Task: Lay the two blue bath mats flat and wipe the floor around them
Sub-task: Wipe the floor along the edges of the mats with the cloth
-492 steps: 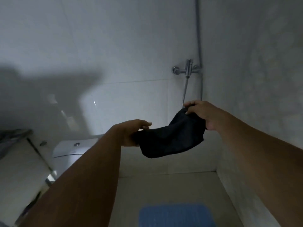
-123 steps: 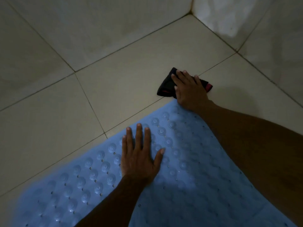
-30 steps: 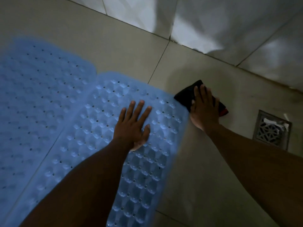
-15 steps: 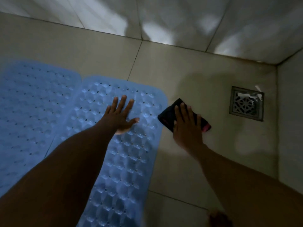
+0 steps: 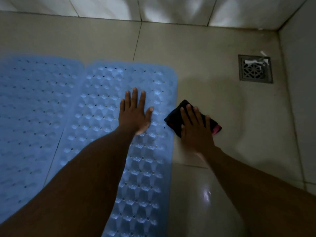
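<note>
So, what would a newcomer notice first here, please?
Two blue bath mats lie side by side on the left of the floor, the left hand flat on the right-hand one. Beside its edge the right hand presses a dark cloth down, with a metal drain near the far-right corner.

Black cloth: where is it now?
Head view, right of centre: black cloth under the right hand on the floor, beside the right mat's edge.

Your one head camera looks steeply down, close at the floor [image 5: 205,48], with wall [image 5: 171,9] along the upper edge.
</note>
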Action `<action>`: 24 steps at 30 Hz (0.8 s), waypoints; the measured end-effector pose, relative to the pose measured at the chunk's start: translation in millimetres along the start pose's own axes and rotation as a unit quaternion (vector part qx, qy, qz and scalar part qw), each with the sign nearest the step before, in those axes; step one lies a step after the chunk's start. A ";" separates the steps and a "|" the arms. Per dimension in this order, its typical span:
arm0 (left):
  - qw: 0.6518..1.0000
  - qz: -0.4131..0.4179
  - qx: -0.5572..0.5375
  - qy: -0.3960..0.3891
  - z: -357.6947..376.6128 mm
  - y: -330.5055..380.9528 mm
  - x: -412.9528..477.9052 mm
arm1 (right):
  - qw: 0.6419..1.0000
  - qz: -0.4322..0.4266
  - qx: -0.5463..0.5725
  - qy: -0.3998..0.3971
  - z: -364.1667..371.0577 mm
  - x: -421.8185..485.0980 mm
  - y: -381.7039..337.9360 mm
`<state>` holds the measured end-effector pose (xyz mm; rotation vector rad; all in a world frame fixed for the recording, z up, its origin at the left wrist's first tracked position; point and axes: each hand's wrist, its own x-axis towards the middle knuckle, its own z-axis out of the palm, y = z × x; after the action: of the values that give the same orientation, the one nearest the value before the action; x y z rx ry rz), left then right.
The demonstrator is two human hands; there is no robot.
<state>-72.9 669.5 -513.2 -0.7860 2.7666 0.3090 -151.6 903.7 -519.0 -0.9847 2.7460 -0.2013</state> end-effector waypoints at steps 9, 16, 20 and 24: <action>1.000 0.007 -0.027 0.004 30.1 -15.0 -123.6 | 0.999 -0.025 -0.024 0.028 7.5 -44.2 -10.3; 0.993 -0.061 -0.036 -0.097 59.0 -22.5 -249.9 | 0.999 -0.035 -0.009 -0.002 8.7 -58.4 -10.0; 0.993 -0.050 -0.041 -0.102 62.2 -27.1 -242.8 | 1.000 -0.027 0.002 0.009 20.5 -70.7 -15.1; 0.994 -0.050 -0.037 -0.090 65.5 -28.0 -244.7 | 1.000 -0.013 0.014 0.019 20.4 -87.7 -23.8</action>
<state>155.5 782.5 -507.4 -0.8664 2.5518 0.4410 -66.0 940.5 -520.2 -1.0190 2.7584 -0.2654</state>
